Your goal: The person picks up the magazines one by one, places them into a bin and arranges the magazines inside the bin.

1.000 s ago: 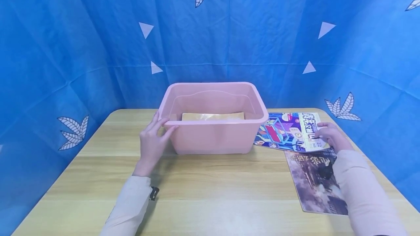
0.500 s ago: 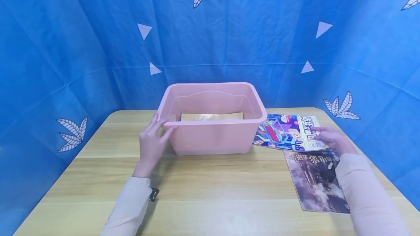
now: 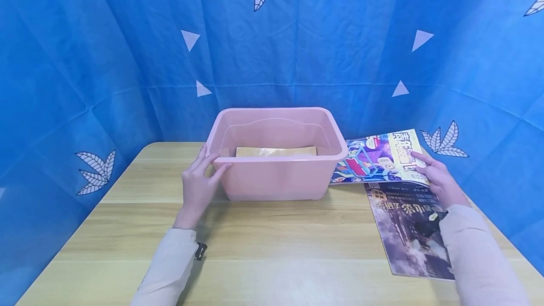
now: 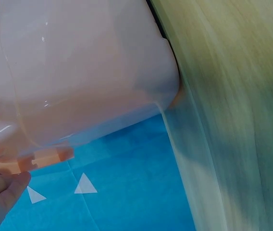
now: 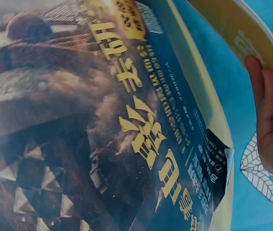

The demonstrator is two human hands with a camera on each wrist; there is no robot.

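Observation:
A pink plastic bin [image 3: 276, 178] stands near the back of the table. My left hand [image 3: 199, 188] holds its front left corner by the rim, and the left wrist view has the fingers [image 4: 11, 190] pinching that rim. At the right, my right hand [image 3: 444, 183] grips the right edge of a colourful magazine [image 3: 369, 157], whose right end is raised. Its left end lies beside the bin, partly hidden behind it. In the right wrist view the fingers [image 5: 271, 96] curl over the magazine's edge. Underneath and nearer lies a dark, smoky-covered magazine [image 3: 403, 235], partly hidden by my right sleeve.
Inside the bin lies something flat and tan [image 3: 276, 151], mostly hidden by the front wall. The wooden table [image 3: 280, 259] reaches back to a blue curtain [image 3: 272, 51] with leaf and triangle prints. A corner of the dark magazine [image 5: 220, 168] is bent up.
My right hand has taken hold of the colourful magazine's right edge and raised it, uncovering more of the dark magazine. My left hand and the bin stay in place.

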